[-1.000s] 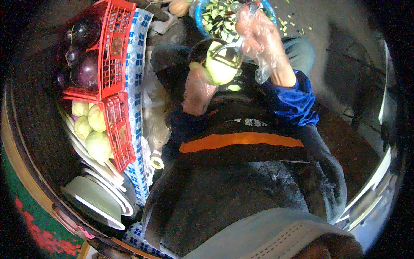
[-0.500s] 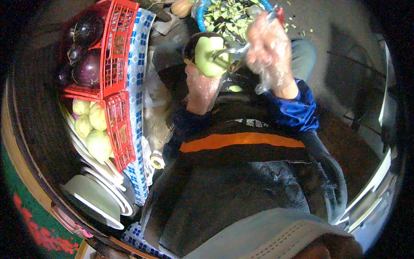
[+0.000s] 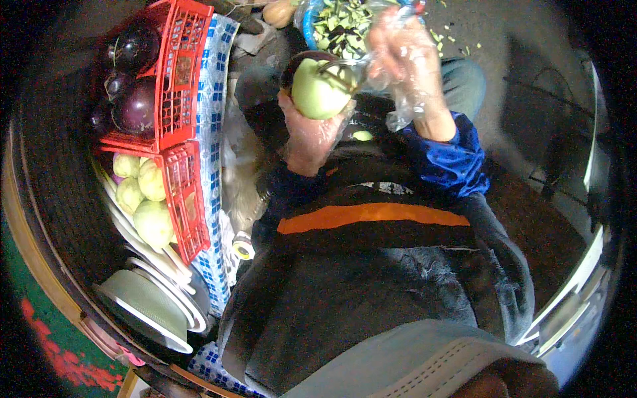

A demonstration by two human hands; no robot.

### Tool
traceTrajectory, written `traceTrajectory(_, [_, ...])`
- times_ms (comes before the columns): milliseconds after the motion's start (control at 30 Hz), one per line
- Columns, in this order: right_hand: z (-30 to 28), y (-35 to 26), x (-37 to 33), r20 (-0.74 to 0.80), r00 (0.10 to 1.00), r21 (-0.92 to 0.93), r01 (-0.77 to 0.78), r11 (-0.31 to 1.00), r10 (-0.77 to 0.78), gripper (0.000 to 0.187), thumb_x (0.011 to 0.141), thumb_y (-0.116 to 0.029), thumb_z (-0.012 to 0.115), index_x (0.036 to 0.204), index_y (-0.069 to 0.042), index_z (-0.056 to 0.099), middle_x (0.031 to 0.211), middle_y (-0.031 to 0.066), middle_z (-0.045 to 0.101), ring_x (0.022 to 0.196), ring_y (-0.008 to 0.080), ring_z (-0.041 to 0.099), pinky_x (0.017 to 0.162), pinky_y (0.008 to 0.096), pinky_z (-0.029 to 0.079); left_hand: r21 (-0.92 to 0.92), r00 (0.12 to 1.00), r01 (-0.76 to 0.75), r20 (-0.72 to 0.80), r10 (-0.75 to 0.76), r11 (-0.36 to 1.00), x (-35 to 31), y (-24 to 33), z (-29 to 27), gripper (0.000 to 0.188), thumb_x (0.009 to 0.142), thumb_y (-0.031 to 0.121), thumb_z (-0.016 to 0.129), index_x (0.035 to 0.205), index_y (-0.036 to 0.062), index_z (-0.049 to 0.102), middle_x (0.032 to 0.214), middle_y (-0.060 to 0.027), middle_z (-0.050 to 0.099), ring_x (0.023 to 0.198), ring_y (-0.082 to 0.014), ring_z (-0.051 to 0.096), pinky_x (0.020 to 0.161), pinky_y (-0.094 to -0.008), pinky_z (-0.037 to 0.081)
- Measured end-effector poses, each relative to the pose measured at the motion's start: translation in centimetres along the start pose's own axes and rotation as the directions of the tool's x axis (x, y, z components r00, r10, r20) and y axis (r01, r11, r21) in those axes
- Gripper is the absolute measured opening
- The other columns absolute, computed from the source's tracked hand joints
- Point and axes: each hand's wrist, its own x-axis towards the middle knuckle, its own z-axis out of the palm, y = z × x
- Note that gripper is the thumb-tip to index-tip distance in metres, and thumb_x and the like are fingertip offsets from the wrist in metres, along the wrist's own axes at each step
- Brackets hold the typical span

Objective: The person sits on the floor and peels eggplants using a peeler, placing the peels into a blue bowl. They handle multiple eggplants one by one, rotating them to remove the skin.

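Observation:
A partly peeled eggplant (image 3: 320,94) sits in my left hand (image 3: 310,136), pale green flesh toward me and dark skin still on its far side. My left fingers wrap round it from below. In a clear plastic glove, my right hand (image 3: 405,63) grips a peeler (image 3: 346,71) whose metal head lies against the upper right of the eggplant. The peeler's red handle end (image 3: 419,8) shows above the fist. Beyond both hands, a blue basin (image 3: 308,26) holds many peel strips (image 3: 342,30), green and dark.
Dark unpeeled eggplants (image 3: 136,103) fill a red crate (image 3: 174,79) at left. Pale peeled ones (image 3: 154,222) lie by a second red crate (image 3: 184,199). Nearer are stacked plates and a light colander (image 3: 146,308). Scraps of peel (image 3: 464,50) litter the floor right of the basin.
My right hand and the peeler have moved up and slightly left, to the eggplant's upper edge. The eggplant has turned a little in my left hand, showing more bare flesh.

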Motion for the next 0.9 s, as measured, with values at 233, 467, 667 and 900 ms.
traceTrajectory(233, [-2.3,1.9,1.7,0.038,0.998,0.018,0.058,0.998,-0.059,0.038,0.087,-0.038,0.068,0.103,-0.006,0.053,0.083,0.0031,0.055,0.068,0.0113,0.053,0.055,0.0233,0.046,-0.276,0.889,0.217,0.452,-0.073,0.936,0.0,0.0,-2.7,0.087,0.079,0.079,0.039,0.135,0.0133,0.048,0.132,-0.0139,0.053,0.114,-0.0387,0.054,0.081,-0.0493,0.051])
traceTrajectory(467, [-5.3,-1.2,3.0,-0.196,0.915,-0.437,0.24,0.867,-0.352,0.018,0.099,-0.027,0.053,0.102,-0.01,0.05,0.071,-0.0011,0.053,0.052,0.0068,0.049,0.046,0.0207,0.04,0.069,0.952,-0.069,0.303,0.045,0.995,-0.2,1.3,-2.7,0.078,0.085,0.069,0.044,0.134,0.0079,0.048,0.133,-0.0147,0.053,0.119,-0.0319,0.054,0.1,-0.0515,0.045])
traceTrajectory(667, [1.5,-1.5,1.0,-0.166,0.985,-0.09,-0.059,0.994,0.043,0.029,0.097,-0.033,0.056,0.112,-0.009,0.047,0.069,0.0029,0.055,0.045,0.0083,0.045,0.04,0.0192,0.038,-0.2,0.921,0.118,0.389,-0.032,0.973,-0.2,0.5,0.3,0.074,0.086,0.061,0.047,0.136,0.0067,0.046,0.138,-0.015,0.049,0.127,-0.0348,0.047,0.101,-0.058,0.042])
traceTrajectory(900, [2.8,-0.7,0.3,0.12,0.989,-0.05,-0.076,0.996,0.082,0.03,0.097,-0.032,0.056,0.114,-0.011,0.043,0.068,0.001,0.05,0.046,0.0082,0.041,0.043,0.0201,0.035,-0.47,0.887,0.374,0.432,-0.161,0.8,-0.3,0.1,-2.8,0.091,0.078,0.075,0.045,0.138,0.0067,0.043,0.139,-0.0187,0.047,0.128,-0.0409,0.044,0.102,-0.0611,0.037])
